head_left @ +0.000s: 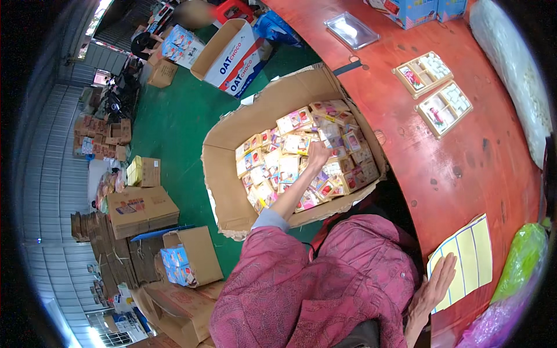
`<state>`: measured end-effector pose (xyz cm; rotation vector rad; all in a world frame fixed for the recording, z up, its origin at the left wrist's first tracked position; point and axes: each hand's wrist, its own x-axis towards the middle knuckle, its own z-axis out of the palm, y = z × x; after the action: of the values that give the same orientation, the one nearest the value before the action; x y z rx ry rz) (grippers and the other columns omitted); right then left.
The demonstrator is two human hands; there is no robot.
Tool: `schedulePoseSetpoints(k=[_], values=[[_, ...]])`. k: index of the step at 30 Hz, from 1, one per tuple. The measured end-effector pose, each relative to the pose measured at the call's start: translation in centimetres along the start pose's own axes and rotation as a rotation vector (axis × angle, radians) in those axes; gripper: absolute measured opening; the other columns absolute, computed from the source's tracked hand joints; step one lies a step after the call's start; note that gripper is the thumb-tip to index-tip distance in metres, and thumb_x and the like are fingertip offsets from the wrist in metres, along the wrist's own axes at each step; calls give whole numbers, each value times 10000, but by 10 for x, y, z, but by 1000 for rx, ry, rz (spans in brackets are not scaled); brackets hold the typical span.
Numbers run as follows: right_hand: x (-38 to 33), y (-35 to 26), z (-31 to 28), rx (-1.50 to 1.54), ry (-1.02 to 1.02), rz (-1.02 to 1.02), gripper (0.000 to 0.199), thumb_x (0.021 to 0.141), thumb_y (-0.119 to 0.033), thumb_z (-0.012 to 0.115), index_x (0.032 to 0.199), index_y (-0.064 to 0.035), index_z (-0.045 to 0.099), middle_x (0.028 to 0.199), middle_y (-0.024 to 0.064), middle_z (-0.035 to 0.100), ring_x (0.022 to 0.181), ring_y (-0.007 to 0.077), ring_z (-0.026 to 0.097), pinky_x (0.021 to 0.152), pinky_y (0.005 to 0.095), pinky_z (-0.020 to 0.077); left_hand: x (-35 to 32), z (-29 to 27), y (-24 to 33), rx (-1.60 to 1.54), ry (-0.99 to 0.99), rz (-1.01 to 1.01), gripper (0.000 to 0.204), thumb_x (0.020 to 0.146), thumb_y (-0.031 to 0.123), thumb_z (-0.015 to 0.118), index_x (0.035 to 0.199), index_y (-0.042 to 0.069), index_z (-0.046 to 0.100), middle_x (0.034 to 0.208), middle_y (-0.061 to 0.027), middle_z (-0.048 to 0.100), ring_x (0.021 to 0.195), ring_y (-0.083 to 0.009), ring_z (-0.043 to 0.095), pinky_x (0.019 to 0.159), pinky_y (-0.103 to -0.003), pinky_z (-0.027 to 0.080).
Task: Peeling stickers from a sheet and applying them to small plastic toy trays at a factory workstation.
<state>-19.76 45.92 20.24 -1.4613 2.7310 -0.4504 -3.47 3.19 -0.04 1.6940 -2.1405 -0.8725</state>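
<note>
My left hand (318, 154) reaches into a big, torn-edged cardboard box (232, 124), its fingers curled in among a heap of small flat boxes (288, 168). Those are pale with coloured pictures, and lie jumbled at many angles. A glossy, clear-faced pack (331, 133) is just beyond the knuckles; whether the fingers grip it is hidden. On the red table at the right, my right hand (436, 285) lies flat with fingers stretched over a yellow sheet (471, 261) ruled with blue lines.
The red table (458, 180) bears two compartment trays (444, 107) with white pieces, a clear plastic case (351, 31), a long plastic-wrapped roll (513, 72) and a green bag (522, 261). Left of the big box, open cartons (200, 249) and flattened cardboard (104, 249) stand on the green floor.
</note>
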Motion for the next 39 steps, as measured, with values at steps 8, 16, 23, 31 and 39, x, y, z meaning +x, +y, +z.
schedulePoseSetpoints(k=[8, 16, 23, 31, 39], values=[[-21, 37, -6, 640, 216, 542, 396, 958, -212, 384, 1252, 46, 446, 1236, 163, 509, 1106, 260, 493, 931, 318, 383, -26, -64, 52, -446, -38, -43, 320, 748, 162, 641, 977, -54, 583, 840, -103, 638, 726, -162, 592, 659, -295, 475], [-11, -11, 6, 881, 698, 613, 409, 930, -365, 451, 1059, 16, 527, 970, 104, 579, 884, 179, 522, 798, 317, 421, -133, -117, 207, -1088, -644, 336, 454, 830, 132, 602, 1238, -4, 456, 1187, -91, 542, 1103, -174, 510, 918, -296, 419], [16, -43, -16, 1165, 622, 400, 341, 924, -315, 489, 1089, -17, 489, 1043, 104, 545, 925, 177, 507, 827, 325, 425, -168, -90, 226, -1306, -1263, 106, 577, 756, 55, 635, 1274, 10, 386, 1201, -44, 504, 1109, -114, 468, 940, -278, 381], [57, -45, -41, 1404, 353, 610, 270, 887, -223, 553, 1010, 17, 539, 948, 75, 600, 831, 151, 567, 753, 281, 465, -171, -67, 208, -1382, -990, -4, 350, 797, 108, 661, 1108, -17, 558, 995, -46, 634, 881, -99, 599, 798, -241, 481], [65, -35, -9, 1438, 149, 480, 133, 828, -134, 627, 836, -19, 560, 805, 18, 606, 688, 94, 564, 618, 224, 470, -159, -71, 203, -1474, -877, -82, 325, 850, 227, 617, 1073, -7, 581, 962, -44, 642, 829, -83, 605, 753, -234, 494]])
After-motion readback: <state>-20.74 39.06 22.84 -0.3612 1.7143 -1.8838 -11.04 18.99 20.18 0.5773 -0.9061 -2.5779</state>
